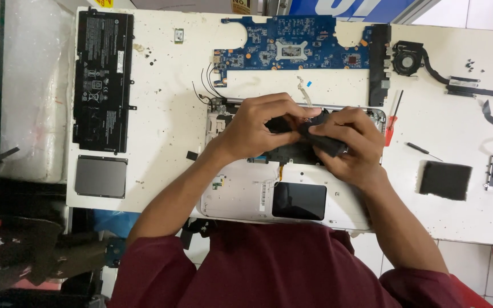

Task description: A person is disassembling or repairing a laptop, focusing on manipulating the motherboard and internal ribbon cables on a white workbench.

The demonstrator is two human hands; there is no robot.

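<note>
Both hands, left hand [256, 126] and right hand [346, 140], are closing around a black part [315, 138] over the open chassis [241, 197], risking tearing it by pulling too hard.

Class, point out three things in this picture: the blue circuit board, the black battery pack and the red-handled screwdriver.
Blue circuit board [292, 48]: head view, on the board's middle.
Black battery pack [102, 80]: head view, on its flat top face.
Red-handled screwdriver [390, 130]: head view, on the red handle.

The laptop base [292, 194] sits at the counter's [166, 137] near edge, circuit board [292, 48] behind it, battery [102, 80] toward the left edge, fan [406, 60] far right.
</note>
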